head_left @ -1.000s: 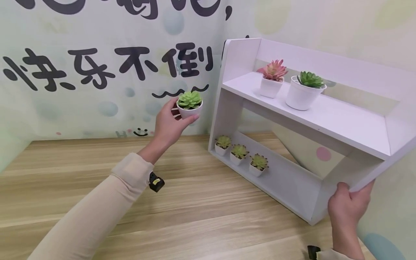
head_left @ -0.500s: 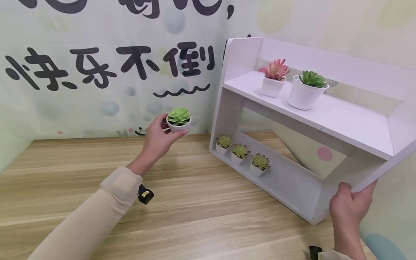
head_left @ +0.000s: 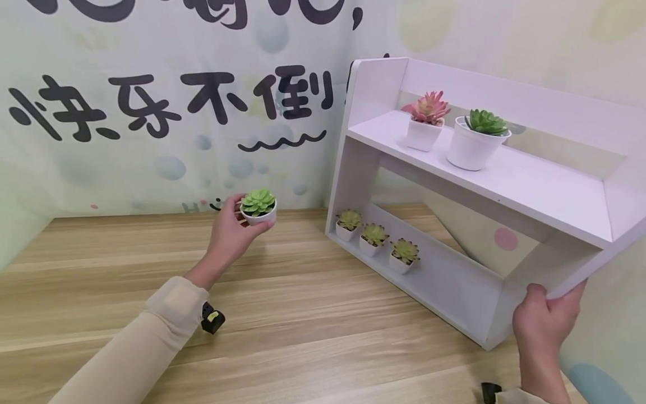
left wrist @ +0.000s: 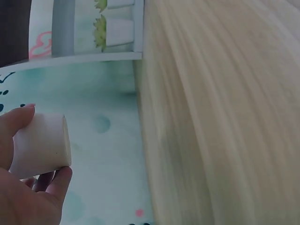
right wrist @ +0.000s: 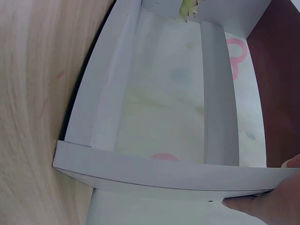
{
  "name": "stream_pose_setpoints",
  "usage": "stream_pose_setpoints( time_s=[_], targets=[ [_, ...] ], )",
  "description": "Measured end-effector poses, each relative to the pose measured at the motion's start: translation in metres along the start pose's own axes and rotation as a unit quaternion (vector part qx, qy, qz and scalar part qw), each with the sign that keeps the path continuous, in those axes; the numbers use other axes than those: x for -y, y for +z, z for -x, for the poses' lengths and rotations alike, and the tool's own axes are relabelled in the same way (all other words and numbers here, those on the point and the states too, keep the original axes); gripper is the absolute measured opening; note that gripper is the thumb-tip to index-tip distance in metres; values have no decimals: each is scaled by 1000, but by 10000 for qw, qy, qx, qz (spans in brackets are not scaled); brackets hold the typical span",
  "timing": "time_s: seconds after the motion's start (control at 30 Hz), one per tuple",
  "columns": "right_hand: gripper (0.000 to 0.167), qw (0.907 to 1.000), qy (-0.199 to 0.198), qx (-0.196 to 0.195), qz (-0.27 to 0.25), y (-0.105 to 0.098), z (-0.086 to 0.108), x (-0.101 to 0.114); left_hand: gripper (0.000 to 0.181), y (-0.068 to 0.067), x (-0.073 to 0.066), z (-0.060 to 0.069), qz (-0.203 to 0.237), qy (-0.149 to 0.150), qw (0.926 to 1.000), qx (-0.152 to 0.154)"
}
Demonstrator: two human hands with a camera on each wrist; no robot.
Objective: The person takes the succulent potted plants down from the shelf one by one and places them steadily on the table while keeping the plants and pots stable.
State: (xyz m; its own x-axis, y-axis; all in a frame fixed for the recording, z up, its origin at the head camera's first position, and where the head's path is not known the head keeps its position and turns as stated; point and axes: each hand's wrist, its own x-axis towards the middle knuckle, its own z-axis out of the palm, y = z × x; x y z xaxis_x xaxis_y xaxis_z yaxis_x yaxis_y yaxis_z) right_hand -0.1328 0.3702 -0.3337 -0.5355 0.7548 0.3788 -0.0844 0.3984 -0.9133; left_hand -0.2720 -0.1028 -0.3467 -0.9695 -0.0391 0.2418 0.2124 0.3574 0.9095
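Note:
My left hand (head_left: 231,234) holds a small white pot with a bright green succulent (head_left: 258,203), thumb and fingers round its sides, above the table's back part. In the left wrist view the white pot (left wrist: 41,145) shows its side and bottom, and its plant is out of sight. At the right, my right hand (head_left: 545,322) grips the side panel of a white two-tier shelf (head_left: 454,297). In the right wrist view, fingers lie on both faces of that side panel (right wrist: 164,176).
On the upper tier stand a pink potted succulent (head_left: 427,120) and a larger white pot with a green succulent (head_left: 474,143). Three small potted succulents (head_left: 373,238) line the lower tier's left part. Behind the wooden table (head_left: 282,314) hangs a printed wall cloth (head_left: 166,157).
My left hand has moved left and down with the potted succulent, away from the shelf and nearer the tabletop. My right hand keeps its grip on the shelf.

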Motion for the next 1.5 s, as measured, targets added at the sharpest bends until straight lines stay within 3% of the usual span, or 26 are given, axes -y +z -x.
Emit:
stream_pose_setpoints(
  time_s=[0.2, 0.47, 0.73, 1.27, 1.5],
  targets=[
    [69, 10000, 64, 32, -28, -1, 0, 1, 85, -9, 19, 3, -407, -121, 9990, 144],
    [69, 9999, 68, 49, -129, 0, 0, 1, 86, -17, 38, 3, -623, -280, 9976, 102],
    [68, 9997, 104, 44, -196, 0, -1, 0, 80, -18, 48, 5, -860, -235, 9959, 132],
    [71, 9999, 14, 111, -46, 2, 1, -3, 87, -26, 58, 5, -1228, -763, 9880, 544],
    [70, 9999, -18, 121, 41, -1, 2, -4, 88, -26, 60, 5, -1216, -813, 9873, 621]
  ],
)
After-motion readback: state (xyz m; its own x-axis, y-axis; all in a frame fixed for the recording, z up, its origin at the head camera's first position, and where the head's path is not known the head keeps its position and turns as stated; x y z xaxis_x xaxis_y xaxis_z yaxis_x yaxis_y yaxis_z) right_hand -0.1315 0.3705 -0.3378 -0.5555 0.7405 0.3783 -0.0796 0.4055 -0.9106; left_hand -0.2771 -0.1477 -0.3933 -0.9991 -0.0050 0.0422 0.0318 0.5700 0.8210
